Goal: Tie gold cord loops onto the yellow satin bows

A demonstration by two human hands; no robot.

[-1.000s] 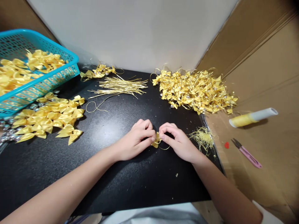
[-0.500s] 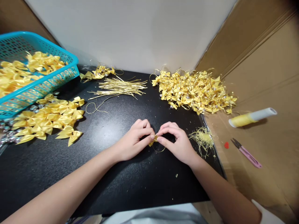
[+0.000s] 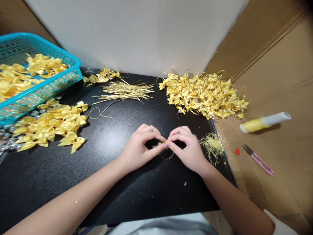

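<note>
My left hand and my right hand meet fingertip to fingertip over the black tabletop. Both pinch a small yellow ribbon bow between them, mostly hidden by the fingers. A thin gold cord loop hangs from the bow just below my right fingers. A pile of plain yellow bows lies to the left. A larger heap of bows with gold loops and beads sits at the back right. A bundle of cut gold cords lies at the back centre.
A turquoise basket full of yellow bows stands at the far left, silver beads beside it. Thread scraps lie by the table's right edge. On the cardboard to the right are a yellow thread spool and pink snips.
My fingers have closed further over the bow, hiding most of it, and the gold loop has shifted slightly. My hands stayed in the same spot.
</note>
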